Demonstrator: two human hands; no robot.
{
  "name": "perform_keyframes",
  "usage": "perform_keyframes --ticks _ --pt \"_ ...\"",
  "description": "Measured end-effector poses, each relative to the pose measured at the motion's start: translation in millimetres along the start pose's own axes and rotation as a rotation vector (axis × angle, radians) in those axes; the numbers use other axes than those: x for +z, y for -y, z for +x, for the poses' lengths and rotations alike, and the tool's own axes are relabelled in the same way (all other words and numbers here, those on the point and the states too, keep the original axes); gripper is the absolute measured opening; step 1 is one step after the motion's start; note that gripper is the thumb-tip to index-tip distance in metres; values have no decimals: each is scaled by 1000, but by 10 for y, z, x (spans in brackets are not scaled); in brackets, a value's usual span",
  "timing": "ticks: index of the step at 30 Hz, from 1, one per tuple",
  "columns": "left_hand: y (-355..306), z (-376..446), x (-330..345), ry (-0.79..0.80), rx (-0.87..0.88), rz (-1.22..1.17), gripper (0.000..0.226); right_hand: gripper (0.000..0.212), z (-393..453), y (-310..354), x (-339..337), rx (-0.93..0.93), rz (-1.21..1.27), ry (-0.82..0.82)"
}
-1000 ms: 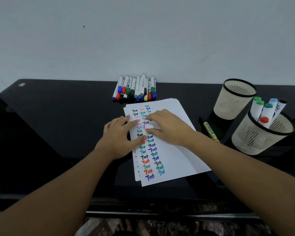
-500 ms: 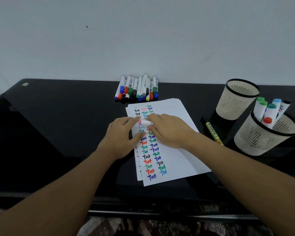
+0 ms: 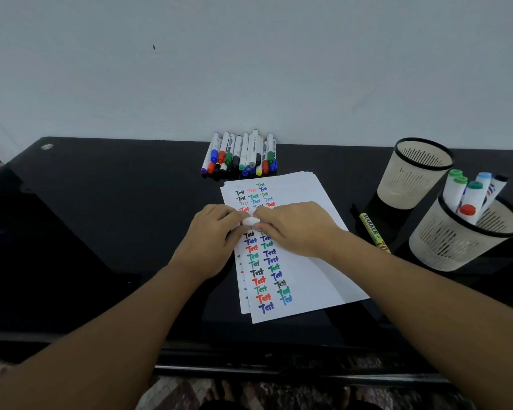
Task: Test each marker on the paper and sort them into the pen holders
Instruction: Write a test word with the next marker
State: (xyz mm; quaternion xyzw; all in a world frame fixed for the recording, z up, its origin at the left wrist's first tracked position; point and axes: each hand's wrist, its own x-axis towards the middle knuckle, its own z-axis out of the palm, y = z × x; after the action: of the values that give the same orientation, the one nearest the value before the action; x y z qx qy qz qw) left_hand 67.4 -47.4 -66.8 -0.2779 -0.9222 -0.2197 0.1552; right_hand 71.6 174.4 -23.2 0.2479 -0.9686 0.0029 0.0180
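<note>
My left hand and my right hand meet over the stack of white paper, both closed on one white marker; only a short white piece shows between the fingers. Coloured "Test" words fill the paper's left half. A row of several capped markers lies by the wall behind the paper. At the right stand two cream mesh pen holders: the far one looks empty, the near one has several thick markers in it.
A yellow marker lies on the black glass table between the paper and the holders. The white wall rises straight behind the table. The table's front edge runs just below my forearms.
Both hands have lifted slightly off the paper and drawn together on the white marker; its white piece now shows between my fingertips. The camera view has shifted a little.
</note>
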Motion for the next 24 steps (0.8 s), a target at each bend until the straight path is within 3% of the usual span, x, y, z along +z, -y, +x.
perform_keyframes --ticks 3,7,10,13,16,19,21,22,24 --pt "20 5 12 -3 -64 -5 32 43 -56 -34 -25 72 139 -50" --pt "11 22 9 37 -165 -20 36 40 -82 -158 -144 209 372 -60" --pt "-15 39 -13 85 -181 -39 47 37 -49 -176 -156 384 791 -166" --pt "-21 61 -23 196 -150 6 59 44 -18 -161 -152 473 1162 -165" --pt "19 57 -6 257 -74 55 52 54 -36 -162 -98 443 1143 -143" --pt "56 57 1 281 -36 84 47 30 -36 -140 14 426 1022 -283" --pt "55 56 -9 303 -66 74 53 8 -43 -103 88 435 1126 -390" --pt "46 56 -15 318 -82 74 58 7 -54 -78 103 440 1175 -427" --pt "12 60 -35 353 -99 83 70 25 -85 -46 164 466 1202 -464"
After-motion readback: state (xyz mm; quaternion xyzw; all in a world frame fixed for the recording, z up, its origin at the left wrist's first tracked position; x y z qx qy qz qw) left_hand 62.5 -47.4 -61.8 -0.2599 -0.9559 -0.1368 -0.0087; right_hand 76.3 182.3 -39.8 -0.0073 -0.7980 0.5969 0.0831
